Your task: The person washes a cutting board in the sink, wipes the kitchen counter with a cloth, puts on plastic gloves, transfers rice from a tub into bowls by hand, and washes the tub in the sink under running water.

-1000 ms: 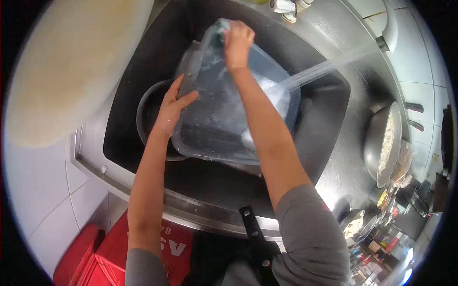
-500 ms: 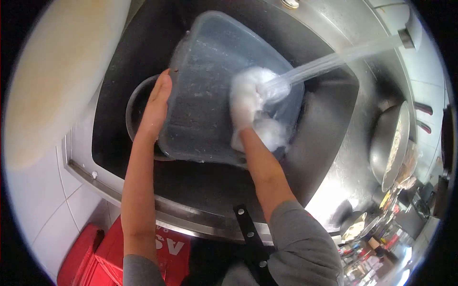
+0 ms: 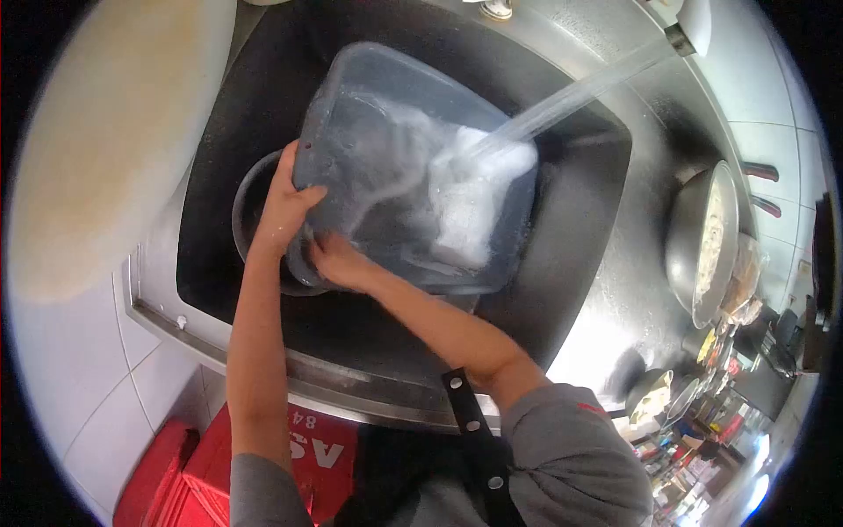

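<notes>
A grey plastic tub [image 3: 457, 98] sits tilted in the dark sink [image 3: 562, 255], with water and white foam [image 3: 470, 215] inside it. My left hand [image 3: 285, 206] grips the tub's left rim, its thumb over the edge. At the tub's near left corner is my right hand [image 3: 344, 263], bent low against the inner side; motion blur smears its fingers. A stream of water [image 3: 584, 90] pours from the spout [image 3: 680, 39] into the tub's right side. Partly hidden beneath the tub, a round dark pan [image 3: 246, 209] shows its left rim.
To the right, a metal wok [image 3: 689, 241] with pale food stands on the steel counter. Two dark-handled knives [image 3: 762, 171] are beyond it. A large pale board [image 3: 114, 140] fills the upper left. Red box [image 3: 206, 465] sits below the sink's front edge.
My right hand has moved left from the foam under the stream to the tub's near left corner. Foamy water now spreads leftward across the tub. My left thumb has come over the rim.
</notes>
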{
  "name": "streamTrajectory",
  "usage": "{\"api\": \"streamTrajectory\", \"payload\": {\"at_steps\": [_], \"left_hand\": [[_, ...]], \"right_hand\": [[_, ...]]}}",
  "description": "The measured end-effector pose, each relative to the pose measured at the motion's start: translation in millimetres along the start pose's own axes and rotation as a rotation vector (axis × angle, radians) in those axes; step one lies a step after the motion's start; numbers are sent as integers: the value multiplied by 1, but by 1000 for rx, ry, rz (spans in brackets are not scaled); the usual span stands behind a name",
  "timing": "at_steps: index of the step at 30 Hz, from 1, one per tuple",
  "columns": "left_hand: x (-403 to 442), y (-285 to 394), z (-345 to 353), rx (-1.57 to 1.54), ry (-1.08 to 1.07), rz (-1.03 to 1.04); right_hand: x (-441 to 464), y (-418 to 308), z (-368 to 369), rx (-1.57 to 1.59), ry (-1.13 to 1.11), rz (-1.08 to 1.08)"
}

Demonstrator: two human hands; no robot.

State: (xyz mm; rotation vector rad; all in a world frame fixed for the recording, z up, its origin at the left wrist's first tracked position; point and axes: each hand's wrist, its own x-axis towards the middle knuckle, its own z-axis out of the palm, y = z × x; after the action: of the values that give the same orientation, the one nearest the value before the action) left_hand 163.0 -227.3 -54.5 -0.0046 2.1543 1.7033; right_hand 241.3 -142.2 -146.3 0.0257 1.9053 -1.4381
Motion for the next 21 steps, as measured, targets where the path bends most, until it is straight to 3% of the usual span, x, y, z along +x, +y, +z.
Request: {"api": "streamTrajectory", "payload": {"at_steps": [1,6,8,10,11,13,15,16,17,18,20,21], "left_hand": [[-3,3,0,-36,21,-31],[-2,13,-1,-63,48,-67],[-2,9,0,-93,55,-105],[-4,7,1,-103,48,-82],[-3,7,1,-113,49,-51],[-4,5,1,-58,80,-33],[-2,4,3,-13,114,-7],[-2,5,3,9,126,-38],[-1,6,2,29,141,-62],[-2,5,1,22,141,-63],[1,2,-1,-51,91,-22],[1,-2,-2,-54,82,-23]], "right_hand": [[-22,2,-31,-345,-247,-43],[-58,69,-108,-472,-221,21],[-40,73,-86,-393,-182,152],[-27,3,-61,-409,-211,87],[-23,2,-52,-406,-213,86],[-21,6,-33,-43,-81,-101],[-41,43,-66,-93,-163,130],[-44,129,-68,-225,-38,90],[-64,163,-93,-350,-22,76],[-86,207,-117,-353,-58,264],[-122,173,-134,-475,-130,416],[-127,165,-113,-282,-73,315]]}}
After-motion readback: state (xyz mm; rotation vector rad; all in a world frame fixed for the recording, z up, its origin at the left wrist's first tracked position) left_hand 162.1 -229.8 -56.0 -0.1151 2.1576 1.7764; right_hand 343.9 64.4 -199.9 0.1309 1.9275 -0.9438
